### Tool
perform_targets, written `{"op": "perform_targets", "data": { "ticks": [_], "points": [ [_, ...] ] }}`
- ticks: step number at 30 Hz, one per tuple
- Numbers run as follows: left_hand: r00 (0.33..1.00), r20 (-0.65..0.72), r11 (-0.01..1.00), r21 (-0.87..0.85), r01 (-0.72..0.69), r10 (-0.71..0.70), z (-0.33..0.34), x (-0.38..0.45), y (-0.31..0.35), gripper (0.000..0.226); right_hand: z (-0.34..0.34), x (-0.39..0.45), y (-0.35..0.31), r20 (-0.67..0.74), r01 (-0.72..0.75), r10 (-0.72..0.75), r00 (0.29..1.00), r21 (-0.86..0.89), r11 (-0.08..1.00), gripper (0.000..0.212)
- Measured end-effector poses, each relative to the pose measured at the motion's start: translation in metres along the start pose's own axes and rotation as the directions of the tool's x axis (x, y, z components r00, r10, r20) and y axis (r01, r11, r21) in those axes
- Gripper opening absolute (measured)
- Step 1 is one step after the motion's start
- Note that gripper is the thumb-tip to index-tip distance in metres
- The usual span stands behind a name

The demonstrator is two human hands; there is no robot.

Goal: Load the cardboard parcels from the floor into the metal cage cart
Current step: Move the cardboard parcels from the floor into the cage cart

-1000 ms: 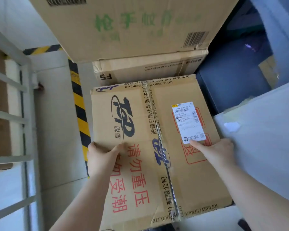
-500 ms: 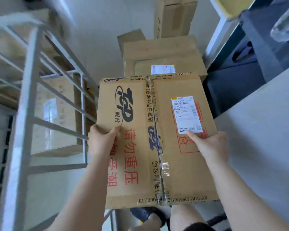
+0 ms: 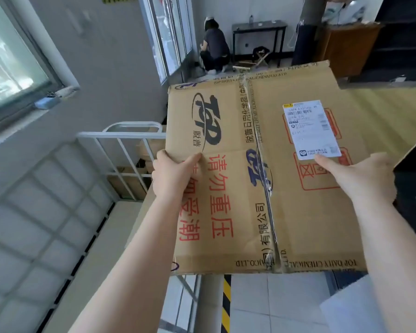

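— Where are the hands?

— The left hand (image 3: 172, 175) grips the left edge of a large brown cardboard parcel with blue logo and red printed characters (image 3: 257, 179), thumb lying on the top face, the other fingers wrapped out of sight round the side. The right hand (image 3: 360, 175) clasps the right edge the same way, its thumb stretched along the top, tip touching the lower edge of the white shipping label (image 3: 311, 129) stuck there.

— So neither hand is loose?

— Both are closed on the parcel, which spans the gap between them, raised clear of the floor with its taped top seam running away from the person.

— And the cart?

— The white metal cage cart (image 3: 120, 135) stands to the left and below, its top rail just beside the parcel's left edge. Brown boxes (image 3: 144, 150) show through the bars inside it.

— Anything else around?

— A yellow-and-black striped floor line (image 3: 226, 304) runs under the parcel's near edge over pale tiles. Far off, a person in dark clothes (image 3: 214, 46) crouches beside a black metal table (image 3: 258, 37).
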State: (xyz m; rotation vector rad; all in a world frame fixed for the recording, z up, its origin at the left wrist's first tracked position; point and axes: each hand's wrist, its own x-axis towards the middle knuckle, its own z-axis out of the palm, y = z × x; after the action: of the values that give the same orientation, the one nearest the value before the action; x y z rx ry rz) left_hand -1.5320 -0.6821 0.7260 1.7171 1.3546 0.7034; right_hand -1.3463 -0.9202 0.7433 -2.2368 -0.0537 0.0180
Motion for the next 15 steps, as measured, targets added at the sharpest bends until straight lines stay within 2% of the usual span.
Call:
{"op": "perform_targets", "data": {
  "ticks": [4, 9, 12, 15],
  "points": [
    [0.991, -0.131, 0.991, -0.128, -0.044, 0.027, -0.067, 0.028, 0.013, 0.081, 0.023, -0.02, -0.071, 0.0, 0.141, -0.142, 0.99, 0.056, 0.988, 0.109],
    [0.94, -0.34, 0.97, -0.234, -0.06, -0.024, -0.174, 0.06, -0.021, 0.092, 0.089, -0.068, -0.154, 0.071, 0.333, -0.35, 0.934, 0.183, 0.925, 0.102],
    [0.876, -0.466, 0.964, -0.267, -0.009, -0.121, -0.236, 0.062, -0.064, 0.095, 0.143, -0.11, -0.198, 0.176, 0.437, -0.474, 0.863, 0.213, 0.874, 0.099],
    [0.772, -0.589, 0.957, -0.278, 0.081, -0.237, -0.288, 0.047, -0.119, 0.095, 0.204, -0.161, -0.226, 0.356, 0.515, -0.565, 0.744, 0.233, 0.825, 0.097]
  ]
}}
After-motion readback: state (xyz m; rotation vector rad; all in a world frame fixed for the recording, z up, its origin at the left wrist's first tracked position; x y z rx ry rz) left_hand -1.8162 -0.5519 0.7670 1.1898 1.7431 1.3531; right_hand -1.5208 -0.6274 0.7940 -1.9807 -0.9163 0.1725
